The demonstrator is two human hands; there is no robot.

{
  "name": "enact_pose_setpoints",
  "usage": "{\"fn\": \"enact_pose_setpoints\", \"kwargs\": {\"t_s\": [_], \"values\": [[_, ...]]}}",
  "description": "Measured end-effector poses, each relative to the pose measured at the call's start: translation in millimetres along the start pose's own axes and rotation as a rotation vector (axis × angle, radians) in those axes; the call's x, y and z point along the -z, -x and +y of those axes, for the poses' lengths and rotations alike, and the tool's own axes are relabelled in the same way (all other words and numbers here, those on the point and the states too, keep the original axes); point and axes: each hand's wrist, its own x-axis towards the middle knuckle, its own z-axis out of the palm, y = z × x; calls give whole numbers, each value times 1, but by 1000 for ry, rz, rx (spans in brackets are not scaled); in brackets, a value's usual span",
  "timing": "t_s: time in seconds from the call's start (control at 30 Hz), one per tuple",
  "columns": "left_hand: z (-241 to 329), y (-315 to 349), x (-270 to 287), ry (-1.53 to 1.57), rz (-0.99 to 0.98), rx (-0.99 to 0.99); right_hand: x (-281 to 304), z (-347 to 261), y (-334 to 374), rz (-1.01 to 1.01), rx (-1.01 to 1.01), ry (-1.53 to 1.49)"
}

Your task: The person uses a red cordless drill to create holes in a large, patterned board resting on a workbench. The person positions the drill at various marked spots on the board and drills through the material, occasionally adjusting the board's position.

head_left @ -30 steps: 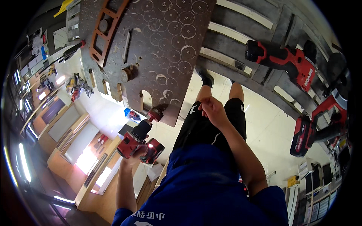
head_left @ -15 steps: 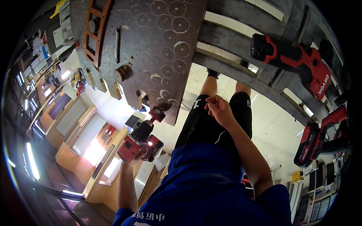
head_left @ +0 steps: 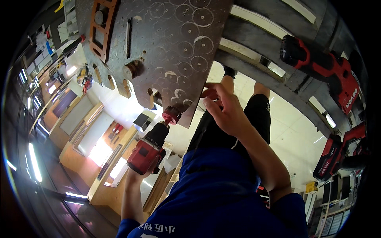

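My left hand (head_left: 136, 174) grips a red and black cordless drill (head_left: 145, 152); the drill body hides most of its fingers. A red hole saw (head_left: 171, 115) is fitted in the drill's chuck. Its toothed rim is at the near corner of the dark board (head_left: 158, 51), beside cut marks; whether it touches cannot be told. Many round outlines are scored into the board, and notches run along its left edge. My right hand (head_left: 228, 109) is beside the board's right edge, with fingers bent and apart and nothing visible in them.
On the board lie a round wooden plug (head_left: 130, 71), a dark thin strip (head_left: 128, 37) and a brown slotted template (head_left: 104, 29). A red and black power tool (head_left: 329, 71) rests on the slatted metal frame (head_left: 258, 65) at right. Another red tool (head_left: 337, 152) is below it.
My right hand has moved up to the board's edge. The drill has turned in my left hand, and its hole saw has shifted slightly up and right. The view has shifted a little.
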Motion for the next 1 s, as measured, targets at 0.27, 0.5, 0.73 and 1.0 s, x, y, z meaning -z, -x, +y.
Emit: {"fn": "enact_pose_setpoints", "kwargs": {"t_s": [0.27, 0.5, 0.73, 1.0], "values": [[30, -18, 6, -99, -73, -57, -3, -12, -34, 141, 4, 458], [54, -27, 15, -99, -158, -57, 5, -16, -42, 152, 4, 392], [98, -39, 32, -3, -101, 54, -4, -27, -44, 113, -197, 168], [80, -47, 38, 76, -221, 168, -11, -32, -47, 147, -164, 88]]}}
